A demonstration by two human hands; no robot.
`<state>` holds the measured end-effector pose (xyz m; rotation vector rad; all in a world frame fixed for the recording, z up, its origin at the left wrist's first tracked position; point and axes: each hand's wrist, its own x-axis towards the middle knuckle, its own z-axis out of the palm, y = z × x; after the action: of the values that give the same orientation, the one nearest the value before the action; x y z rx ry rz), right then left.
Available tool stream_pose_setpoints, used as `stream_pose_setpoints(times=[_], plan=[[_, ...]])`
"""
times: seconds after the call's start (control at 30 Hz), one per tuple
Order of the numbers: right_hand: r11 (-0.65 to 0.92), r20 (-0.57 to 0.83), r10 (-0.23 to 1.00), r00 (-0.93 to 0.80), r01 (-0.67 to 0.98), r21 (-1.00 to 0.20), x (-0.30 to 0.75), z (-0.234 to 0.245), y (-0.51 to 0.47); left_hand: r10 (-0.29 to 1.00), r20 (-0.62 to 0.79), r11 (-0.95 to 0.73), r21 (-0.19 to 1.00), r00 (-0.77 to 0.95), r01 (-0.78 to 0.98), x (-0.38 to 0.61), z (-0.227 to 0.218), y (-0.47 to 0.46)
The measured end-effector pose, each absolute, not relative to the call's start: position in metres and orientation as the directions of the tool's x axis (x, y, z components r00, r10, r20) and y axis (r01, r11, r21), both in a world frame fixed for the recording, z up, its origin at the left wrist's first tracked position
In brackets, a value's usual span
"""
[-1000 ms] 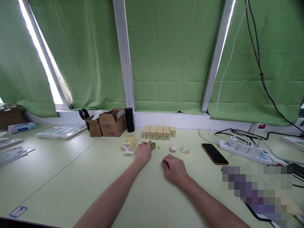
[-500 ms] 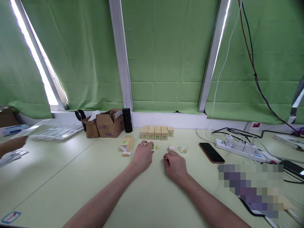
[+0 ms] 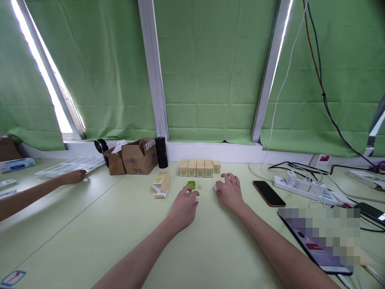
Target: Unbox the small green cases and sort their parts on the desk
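My left hand is low over the table with fingers apart, holding nothing, just in front of a small green open-topped container. A tiny yellowish piece lies beside that container. My right hand has its fingers spread and bent, palm down. Its thumb side is at a small whitish block; whether they touch is unclear. The clear little container seen earlier is hidden behind this hand. Left of my left hand lies an opened small carton with its flaps out.
A row of small tan boxes stands behind my hands. Cardboard boxes and a black cylinder are back left. A phone, power strip and tablet lie right. Another person's arm reaches in left.
My left hand has drawn back toward me, uncovering the green container. My right hand has moved forward and right, its fingers spreading. The other person's arm reaches further in over the table.
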<state>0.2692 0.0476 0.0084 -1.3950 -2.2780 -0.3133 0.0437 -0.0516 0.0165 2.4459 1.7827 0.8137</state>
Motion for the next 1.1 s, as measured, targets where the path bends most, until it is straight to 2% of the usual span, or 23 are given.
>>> stream_pose_setpoints(times=[0.4,0.7,0.87,1.1], plan=[[0.456,0.522,0.758,-0.393,0.890,0.008,0.268,0.006,0.061,0.902,0.383,-0.330,0.311,0.201,0.891,0.043,0.016,-0.051],[0.460,0.497,0.777,-0.386,0.887,-0.031,0.270,0.003,0.060,0.896,0.395,-0.341,0.322,0.202,0.883,0.042,0.016,-0.052],[0.476,0.562,0.739,-0.371,0.878,-0.047,0.277,0.016,0.068,0.889,0.409,-0.353,0.326,0.206,0.877,0.042,0.017,-0.052],[0.354,0.511,0.814,-0.277,0.934,-0.057,0.289,0.044,0.122,0.883,0.429,-0.352,0.339,0.190,0.873,0.044,0.021,-0.053]])
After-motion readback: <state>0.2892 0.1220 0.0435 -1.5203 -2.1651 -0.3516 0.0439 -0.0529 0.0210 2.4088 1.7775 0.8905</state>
